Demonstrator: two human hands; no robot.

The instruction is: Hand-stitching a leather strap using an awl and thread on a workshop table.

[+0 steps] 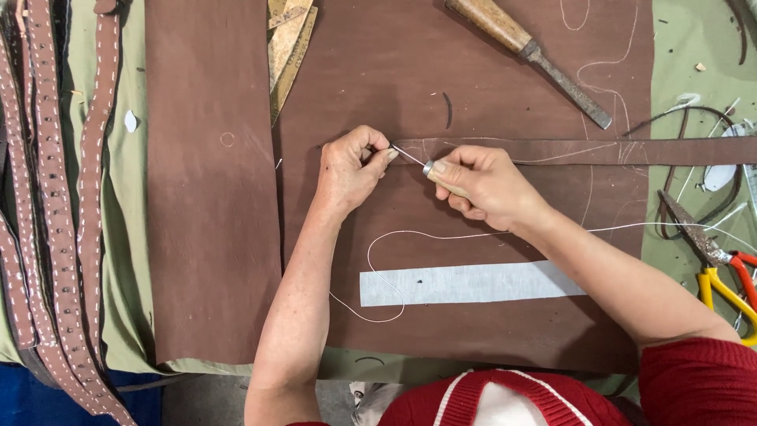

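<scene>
The left hand (351,170) pinches one strap (583,151); the right hand (481,185) grips one awl (430,170); two leather sheets (209,197) underlie.

A long, narrow brown leather strap (583,150) lies flat across a larger brown leather sheet, running from its left end near the middle of the bench out past the right edge. An awl (430,167) with a pale wooden handle, metal collar and thin steel point slants up-left, its tip meeting the strap's left end. A white thread (410,233) loops loosely below.
</scene>
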